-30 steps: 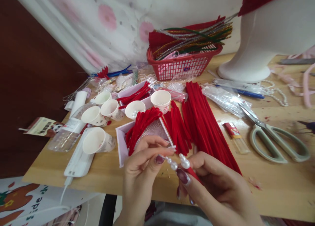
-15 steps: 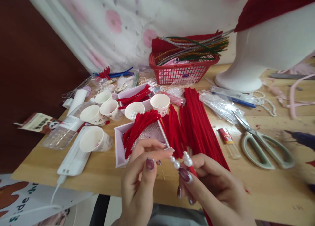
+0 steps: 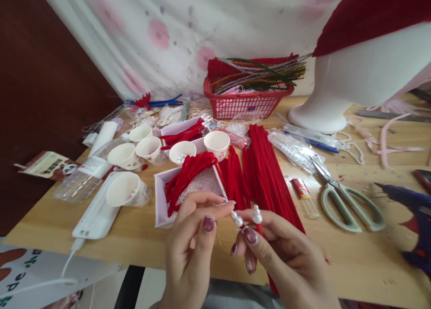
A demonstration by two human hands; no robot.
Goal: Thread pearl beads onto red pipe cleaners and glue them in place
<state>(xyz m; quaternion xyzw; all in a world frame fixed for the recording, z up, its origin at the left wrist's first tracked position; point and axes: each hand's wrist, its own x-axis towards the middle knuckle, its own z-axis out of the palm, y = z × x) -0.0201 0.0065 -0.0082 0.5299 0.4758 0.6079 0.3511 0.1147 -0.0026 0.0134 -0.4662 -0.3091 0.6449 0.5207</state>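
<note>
Careful: your left hand pinches the pearls and your right hand grips the red stem over the desk's near edge, where loosened fingers could drop them off.

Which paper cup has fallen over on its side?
The paper cup nearest the table's front-left edge, lying on the white flat case. Its mouth faces sideways, while the other cups stand upright with mouths up.
</note>
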